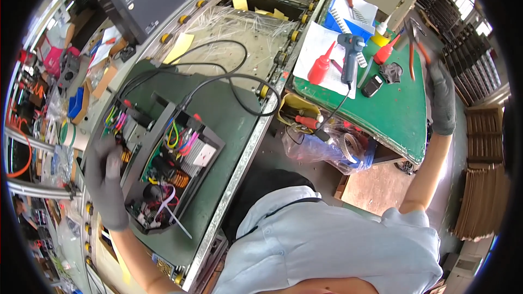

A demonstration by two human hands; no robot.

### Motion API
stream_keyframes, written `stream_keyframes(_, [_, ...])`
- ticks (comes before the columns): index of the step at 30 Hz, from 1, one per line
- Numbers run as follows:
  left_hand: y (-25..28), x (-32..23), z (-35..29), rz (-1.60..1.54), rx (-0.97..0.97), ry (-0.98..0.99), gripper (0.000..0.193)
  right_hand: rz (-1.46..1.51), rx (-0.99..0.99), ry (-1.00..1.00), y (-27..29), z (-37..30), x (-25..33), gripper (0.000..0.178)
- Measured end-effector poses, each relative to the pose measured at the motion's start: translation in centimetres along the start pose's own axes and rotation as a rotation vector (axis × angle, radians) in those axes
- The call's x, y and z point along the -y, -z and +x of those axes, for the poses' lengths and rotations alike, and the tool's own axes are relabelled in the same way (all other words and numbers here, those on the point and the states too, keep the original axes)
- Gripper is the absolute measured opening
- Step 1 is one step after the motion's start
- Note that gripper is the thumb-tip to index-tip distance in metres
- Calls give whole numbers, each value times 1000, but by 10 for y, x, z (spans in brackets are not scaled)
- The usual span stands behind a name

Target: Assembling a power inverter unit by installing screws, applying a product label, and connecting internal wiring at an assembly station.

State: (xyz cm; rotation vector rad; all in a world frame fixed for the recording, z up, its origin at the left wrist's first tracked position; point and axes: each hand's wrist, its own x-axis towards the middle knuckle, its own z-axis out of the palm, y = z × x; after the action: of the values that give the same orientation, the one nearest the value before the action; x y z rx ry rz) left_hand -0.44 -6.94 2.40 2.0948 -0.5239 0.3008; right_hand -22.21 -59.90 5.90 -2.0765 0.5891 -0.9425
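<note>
In front of me on the left lies an open black electronics housing. Inside it are copper coils, circuit boards, grey heat sinks and coloured wires, and a white cable tie sticks out of its near end. My left hand, in a grey glove, is at the housing's left side, fingers slightly apart, with nothing seen in it. Off to the right, my gloved right hand is raised at the green bench's edge, closed on an orange handle of the pliers. Their jaws point away from me.
A black cable loops from the housing over the green board on the roller line. On the green bench lie a grey glue gun, red squeeze bottles and a blue tray. A dark case stands far left.
</note>
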Motion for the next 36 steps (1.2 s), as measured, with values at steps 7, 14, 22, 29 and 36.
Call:
stream_keyframes(7, [-26, -73, 41, -389, -5, -247, 44, 396, 550, 880, -241, -35, 181, 21])
stream_keyframes(14, [58, -25, 21, 288, -487, -524, 37, 512, 176, 1502, -378, -75, 281, 45])
stream_keyframes(22, [100, 55, -10, 450, -226, -28, 35, 9, 672, 1449, -451, -52, 291, 48])
stream_keyframes(29, [91, 112, 1, 898, 263, 97, 29, -349, 410, 1934, -503, -71, 296, 39])
stream_keyframes(36, [86, 117, -3, 891, 363, 71, 18, -491, 405, 2042, -530, -98, 307, 29])
